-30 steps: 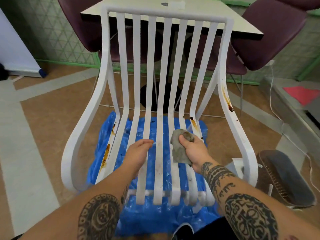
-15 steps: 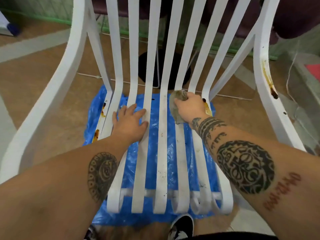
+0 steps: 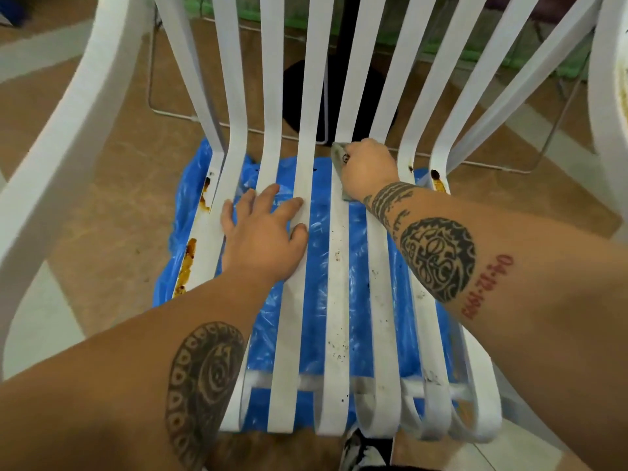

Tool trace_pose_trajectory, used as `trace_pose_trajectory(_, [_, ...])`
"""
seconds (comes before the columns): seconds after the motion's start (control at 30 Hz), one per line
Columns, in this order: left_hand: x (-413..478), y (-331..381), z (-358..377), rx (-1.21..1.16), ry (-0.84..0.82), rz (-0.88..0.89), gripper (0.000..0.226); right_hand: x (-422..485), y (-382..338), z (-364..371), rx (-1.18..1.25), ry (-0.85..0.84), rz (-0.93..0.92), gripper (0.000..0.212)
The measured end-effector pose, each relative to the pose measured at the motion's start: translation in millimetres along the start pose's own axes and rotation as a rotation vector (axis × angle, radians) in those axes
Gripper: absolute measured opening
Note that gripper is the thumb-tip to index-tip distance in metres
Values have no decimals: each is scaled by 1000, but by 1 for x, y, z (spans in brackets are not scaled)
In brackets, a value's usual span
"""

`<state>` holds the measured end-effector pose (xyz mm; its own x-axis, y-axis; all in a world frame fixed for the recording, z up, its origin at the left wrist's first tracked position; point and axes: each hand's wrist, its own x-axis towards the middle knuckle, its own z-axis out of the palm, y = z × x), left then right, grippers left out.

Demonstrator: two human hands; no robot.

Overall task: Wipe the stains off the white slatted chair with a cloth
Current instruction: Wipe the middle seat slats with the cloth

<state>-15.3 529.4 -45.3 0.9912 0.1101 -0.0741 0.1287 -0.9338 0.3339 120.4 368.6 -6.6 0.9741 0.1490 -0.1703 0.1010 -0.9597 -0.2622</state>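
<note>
Since 0.5 s ago, right hand (image 3: 368,168) has pushed the grey cloth (image 3: 339,164) farther up a slat, fist closed on it. Left hand (image 3: 263,236) lies flat, fingers spread, on the glossy white chair (image 3: 336,300) over crinkled blue plastic sheet (image 3: 316,253).

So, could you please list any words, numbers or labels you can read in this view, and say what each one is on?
"04-12-19..": red tattooed digits on the right forearm, running along the arm; the last two digits are too blurred to read.
The other tattoos on both forearms are patterns, not text.
No readable label or brand shows on the white slatted chair, the cloth or the blue plastic sheet.
</note>
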Motion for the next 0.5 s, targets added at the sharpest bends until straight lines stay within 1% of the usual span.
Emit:
trace_pose_trajectory(0.13, [-1, 1, 0, -9, 3, 2, 51, -1, 2, 0, -81, -49, -47, 24])
trace_pose_trajectory(0.23, [0, 0, 0, -12, 6, 4, 49, -13, 5, -4, -82, -87, -79, 11])
trace_pose_trajectory(0.37, [-2, 1, 0, -17, 14, 6, 48, -15, 9, -32, -109, -208, -62, 24])
trace_pose_trajectory(0.43, [-2, 1, 0, -11, 11, 4, 49, -5, 11, -44, -96, -128, -39, 30])
trace_pose_trajectory(0.5, [-3, 1, -1, -8, 8, -1, 50, 1, 9, -42, -59, -27, -47, 23])
